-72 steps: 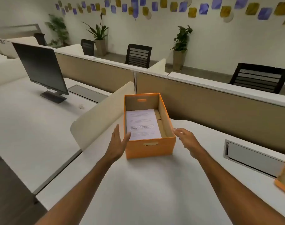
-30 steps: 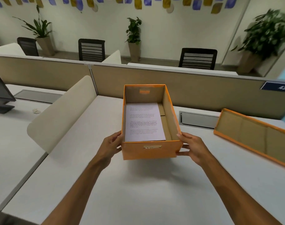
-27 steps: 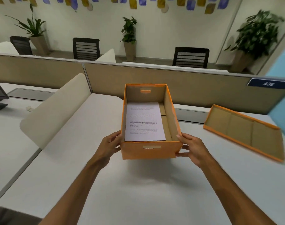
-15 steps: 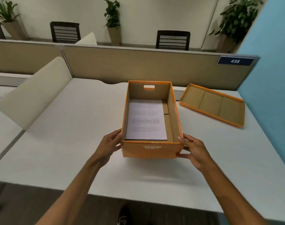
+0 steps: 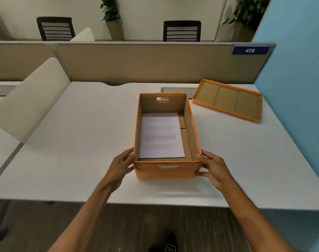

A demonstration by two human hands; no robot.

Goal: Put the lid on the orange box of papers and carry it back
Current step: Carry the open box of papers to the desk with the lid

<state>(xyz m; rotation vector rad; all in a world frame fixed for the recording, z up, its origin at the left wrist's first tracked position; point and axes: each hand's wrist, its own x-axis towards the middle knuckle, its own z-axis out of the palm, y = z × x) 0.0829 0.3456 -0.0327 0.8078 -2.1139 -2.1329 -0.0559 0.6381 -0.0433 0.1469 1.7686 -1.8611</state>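
1. The orange box (image 5: 166, 171) is in the middle of the frame, over the white desk (image 5: 82, 151), and it is open at the top. Whether its bottom touches the desk I cannot tell.
2. Inside the box a sheet of printed papers (image 5: 161, 135) lies flat on the bottom, closer to the left wall.
3. The left hand (image 5: 121, 167) presses against the left near corner of the box, the fingers bent around the side wall.
4. The right hand (image 5: 214, 169) holds the right near corner in the same way: the thumb is low at the front edge, and the other fingers lie on the right wall.
5. So both hands clamp the box between them.
6. The lid (image 5: 227, 100) lies on the desk in the upper right of the frame, with its brown inside turned up, apart from the box.
7. Behind the desk stands a beige partition (image 5: 146, 64) with a blue sign (image 5: 250, 50) reading 438.
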